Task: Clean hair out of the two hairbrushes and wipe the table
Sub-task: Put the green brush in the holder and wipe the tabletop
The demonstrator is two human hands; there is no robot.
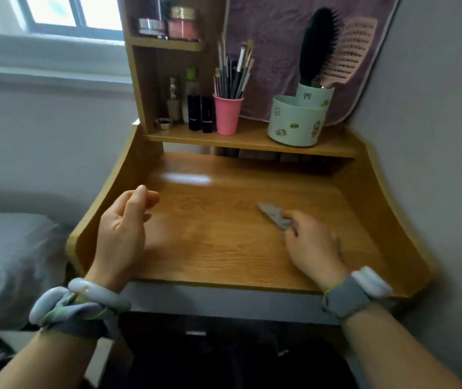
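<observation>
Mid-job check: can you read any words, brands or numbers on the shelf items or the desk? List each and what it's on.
No text can be read in this view.
On the green holder: small cartoon pictures only, no words visible.
On the dark tubes beside the pink cup: pale marks, too blurred to read.
On the jars, top shelf: any labels are too blurred.

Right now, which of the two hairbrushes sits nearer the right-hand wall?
The pink hairbrush, tilted rightward in the taller cup of the mint holder; the black hairbrush stands nearly upright on its left.
</observation>
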